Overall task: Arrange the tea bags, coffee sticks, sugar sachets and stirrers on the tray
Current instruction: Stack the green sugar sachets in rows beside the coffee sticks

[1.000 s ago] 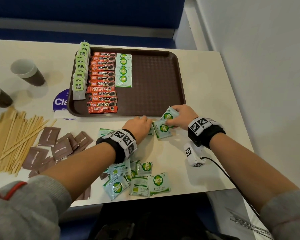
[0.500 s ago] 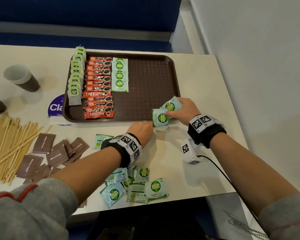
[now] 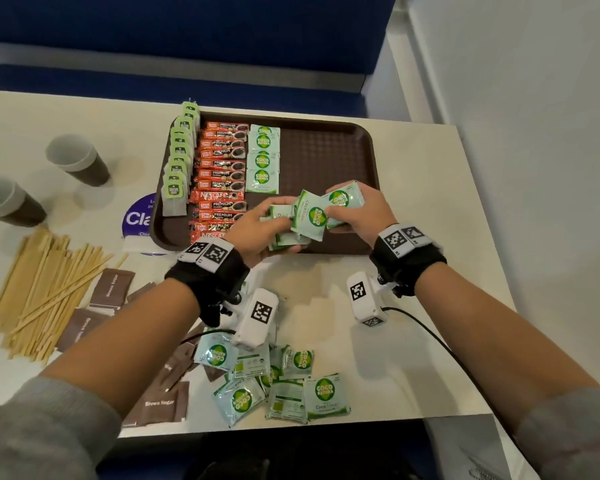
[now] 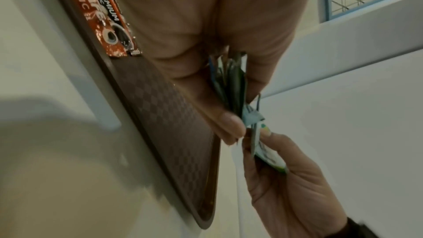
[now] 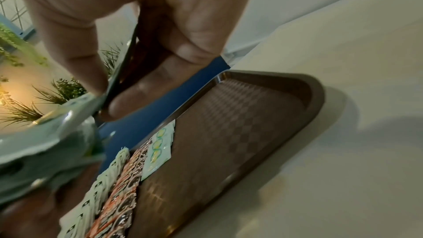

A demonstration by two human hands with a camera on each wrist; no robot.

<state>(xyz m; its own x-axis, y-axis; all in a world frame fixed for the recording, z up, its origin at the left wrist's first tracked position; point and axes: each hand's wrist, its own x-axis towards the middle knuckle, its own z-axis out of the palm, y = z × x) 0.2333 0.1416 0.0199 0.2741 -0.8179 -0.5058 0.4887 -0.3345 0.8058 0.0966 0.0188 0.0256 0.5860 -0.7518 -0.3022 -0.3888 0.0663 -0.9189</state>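
- Left hand, palm turned right, fingers curled round a stack of green coco sugar sachets above the brown tray's near edge.
- Right hand pinches two sachets, thumb on top, touching the stack.

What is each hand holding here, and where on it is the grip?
Both hold green sugar sachets. The left hand grips a small stack across its flat faces; the right hand pinches sachets by their right ends.
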